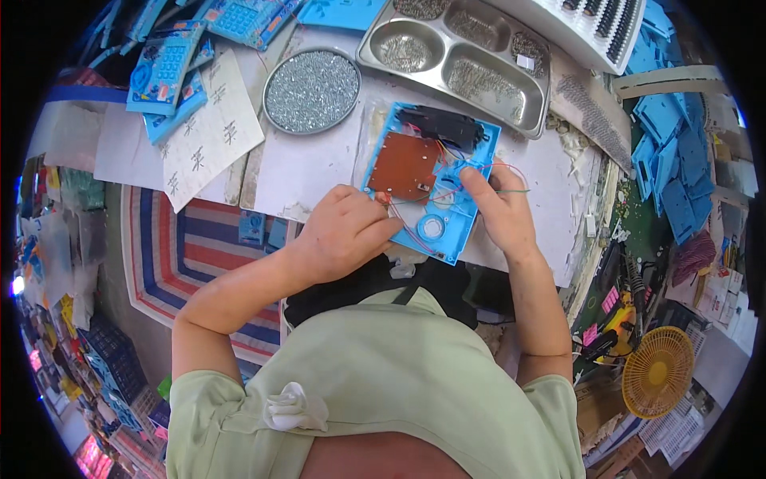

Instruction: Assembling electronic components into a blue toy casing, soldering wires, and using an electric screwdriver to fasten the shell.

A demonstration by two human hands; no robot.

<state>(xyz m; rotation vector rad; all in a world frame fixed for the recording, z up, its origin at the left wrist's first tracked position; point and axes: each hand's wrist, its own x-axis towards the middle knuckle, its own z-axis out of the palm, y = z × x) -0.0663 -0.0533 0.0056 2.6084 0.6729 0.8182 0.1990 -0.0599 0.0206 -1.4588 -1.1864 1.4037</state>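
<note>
An opened blue plastic casing (457,231) lies tilted on the white work surface before me. Inside it are a brown circuit board (404,166), a black part (439,126) along the far end, thin coloured wires and a round white-and-blue piece (432,229) at the near end. My right hand (504,209) grips the right edge of the casing, thumb over its inside, where a red and a green wire loop out. My left hand (349,231) is closed at the lower left edge, beside a small red bit; what its fingertips pinch is hidden.
Beyond the casing stand a round dish of small metal parts (312,90) and a compartmented steel tray (452,56) of screws. Blue packaged toys (165,68) and a sheet with handwriting (215,128) lie far left. Blue plastic panels (674,160) pile up at right, above a yellow fan (657,372).
</note>
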